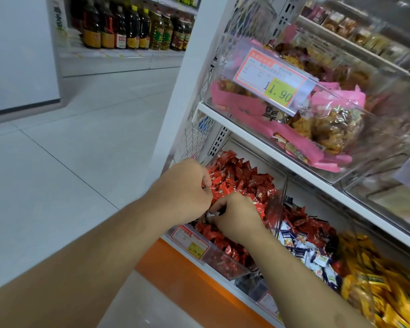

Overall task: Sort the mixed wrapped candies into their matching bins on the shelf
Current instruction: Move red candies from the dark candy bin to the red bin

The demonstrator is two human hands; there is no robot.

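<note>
While both your hands hover over the clear bin (232, 266) of red candies (244, 183) on the lower shelf, your right hand (237, 216) pinches a silvery dark-wrapped candy (212, 213), and your left hand (187, 192), just beside it, grips red ones. Further right lie blue-white candies (315, 254), then yellow ones (384, 280).

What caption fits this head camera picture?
Both hands, left hand and right hand, pick through the red candy bin on the shelf.

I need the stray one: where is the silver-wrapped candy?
Head view, lower centre: silver-wrapped candy sits between left hand and right hand, over the red-candy bin.
</note>
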